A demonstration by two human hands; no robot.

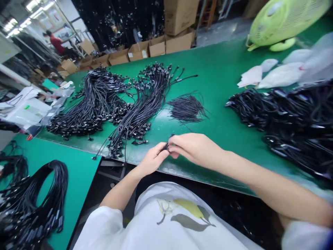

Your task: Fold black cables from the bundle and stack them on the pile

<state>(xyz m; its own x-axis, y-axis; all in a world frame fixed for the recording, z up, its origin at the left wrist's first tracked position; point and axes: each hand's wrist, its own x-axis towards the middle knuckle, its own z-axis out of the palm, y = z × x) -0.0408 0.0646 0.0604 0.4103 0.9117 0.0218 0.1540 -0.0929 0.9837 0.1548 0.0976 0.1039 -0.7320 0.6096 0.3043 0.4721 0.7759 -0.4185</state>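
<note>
My left hand point(153, 159) and my right hand point(194, 147) meet at the front edge of the green table. Both are closed, their fingertips pinching a short dark piece that looks like a black cable point(165, 147); most of it is hidden by the fingers. Just beyond them lies a loose pile of thin black ties point(187, 108). To the left of that pile runs a long bundle of black cables point(149, 95) with connector ends. Farther left is another heap of black cables point(96, 90).
Bundled black cables point(291, 118) cover the table's right side, with white plastic bags point(283, 74) and a green fan point(286, 21) behind. More cables point(53, 191) lie on the lower left table. Cardboard boxes point(139, 51) line the far edge; a person point(57, 43) sits in the background.
</note>
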